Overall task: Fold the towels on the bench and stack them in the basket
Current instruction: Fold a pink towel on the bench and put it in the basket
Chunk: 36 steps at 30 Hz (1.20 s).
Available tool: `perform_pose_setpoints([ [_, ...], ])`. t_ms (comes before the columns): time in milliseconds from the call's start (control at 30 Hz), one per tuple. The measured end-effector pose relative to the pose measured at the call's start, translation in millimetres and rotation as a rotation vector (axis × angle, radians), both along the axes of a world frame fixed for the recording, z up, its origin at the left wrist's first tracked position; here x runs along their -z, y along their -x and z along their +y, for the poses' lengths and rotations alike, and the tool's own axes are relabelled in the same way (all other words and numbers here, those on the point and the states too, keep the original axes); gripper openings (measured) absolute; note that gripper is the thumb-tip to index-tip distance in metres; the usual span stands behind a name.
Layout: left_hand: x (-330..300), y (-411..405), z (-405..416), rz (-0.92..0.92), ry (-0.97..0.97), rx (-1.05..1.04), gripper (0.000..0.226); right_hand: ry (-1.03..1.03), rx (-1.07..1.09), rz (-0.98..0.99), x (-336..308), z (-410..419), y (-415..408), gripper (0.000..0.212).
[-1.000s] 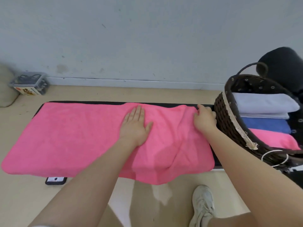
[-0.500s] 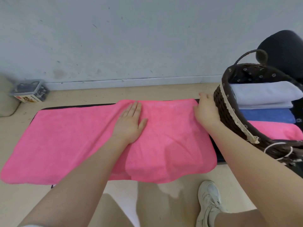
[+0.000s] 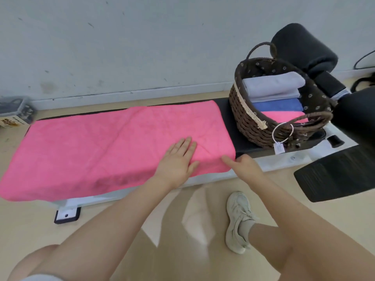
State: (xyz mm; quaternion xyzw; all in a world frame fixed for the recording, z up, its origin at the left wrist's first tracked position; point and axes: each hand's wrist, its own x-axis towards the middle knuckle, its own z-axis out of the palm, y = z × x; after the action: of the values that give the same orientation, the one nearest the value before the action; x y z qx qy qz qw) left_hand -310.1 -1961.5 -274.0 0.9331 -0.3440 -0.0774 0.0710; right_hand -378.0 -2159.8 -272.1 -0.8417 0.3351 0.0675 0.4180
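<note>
Left hand (image 3: 178, 161) is pressing flat on the pink towel (image 3: 113, 147) spread across the tabletop (image 3: 227, 110); right hand (image 3: 243, 165) is pinching its near right corner. Soft, light and limp, it is best lifted by corners. Basket (image 3: 245, 120) is sitting beside it.

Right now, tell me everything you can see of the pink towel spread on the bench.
The pink towel is bright pink and fuzzy like terry or microfibre. It lies spread lengthwise over the black bench, mostly flat with faint creases, its near edge draped over the bench's front. The left hand rests flat on its right part; the right hand grips its near right corner. Its right end stops short of the basket, not touching it.
</note>
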Motion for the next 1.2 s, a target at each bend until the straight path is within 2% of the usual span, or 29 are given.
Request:
perform_pose_setpoints([
  [67, -0.7, 5.9, -2.9, 0.003, -0.013, -0.002, 0.061, -0.222, 0.120, -0.161, 7.8, 9.7, 7.2, 0.037],
  [133, -1.7, 10.8, -5.7, 0.012, -0.020, -0.016, 0.062, -0.331, 0.176, -0.231, 10.6, 9.4, 10.8, 0.021],
  [200, -3.3, 13.2, -8.0, 0.024, -0.031, -0.034, 0.062, -0.370, 0.152, -0.249, 7.9, 3.8, 13.5, 0.027],
  [267, -5.1, 13.0, -9.1, 0.032, -0.044, -0.038, 0.063, -0.293, 0.139, -0.263, 6.3, -5.2, 15.3, 0.032],
  [367, -5.9, 11.5, -9.9, 0.046, -0.055, -0.023, 0.064, -0.100, 0.153, -0.160, 9.5, -17.1, 18.9, 0.024],
  [433, -5.2, 11.3, -9.3, 0.046, -0.048, -0.006, 0.065, -0.155, 0.156, -0.068, 14.8, -18.4, 21.8, 0.025],
  [500, -5.7, 12.3, -5.9, 0.058, 0.021, 0.017, 0.066, -0.131, 0.132, -0.023, 15.2, -12.2, 20.9, 0.015],
  [567, -6.2, 14.6, 2.3, 0.038, 0.134, 0.040, 0.063, 0.067, 0.085, 0.023, 8.6, 0.4, 19.9, 0.041],
  [667, -9.6, 23.8, 27.5, -0.031, 0.281, -0.005, 0.056, 0.277, -0.037, -0.081, -12.2, 39.5, 19.2, 0.047],
  [800, -6.5, 33.8, 92.3, -0.111, 0.484, -0.252, 0.063, 0.509, -0.227, -0.202, -31.4, 106.8, 8.8, 0.064],
  [867, -3.3, 36.6, 132.3, -0.189, 0.605, -0.500, 0.056, 0.546, -0.343, -0.270, -37.8, 145.6, -0.8, 0.067],
  [967, 4.8, 40.1, 196.4, -0.230, 0.788, -0.946, 0.044, 0.537, -0.628, -0.392, -34.3, 206.1, -11.5, 0.056],
  [1067, 24.0, 36.9, 261.3, -0.083, 0.897, -1.310, 0.047, 0.452, -0.892, -0.398, -25.2, 259.6, -21.7, 0.043],
  [1133, 36.5, 32.9, 291.0, 0.109, 0.981, -1.389, 0.053, 0.394, -1.010, -0.388, -17.4, 289.0, -31.0, 0.037],
  [1200, 42.7, 27.5, 304.3, 0.294, 1.105, -1.377, 0.055, 0.321, -1.041, -0.382, -11.5, 308.8, -38.7, 0.031],
])
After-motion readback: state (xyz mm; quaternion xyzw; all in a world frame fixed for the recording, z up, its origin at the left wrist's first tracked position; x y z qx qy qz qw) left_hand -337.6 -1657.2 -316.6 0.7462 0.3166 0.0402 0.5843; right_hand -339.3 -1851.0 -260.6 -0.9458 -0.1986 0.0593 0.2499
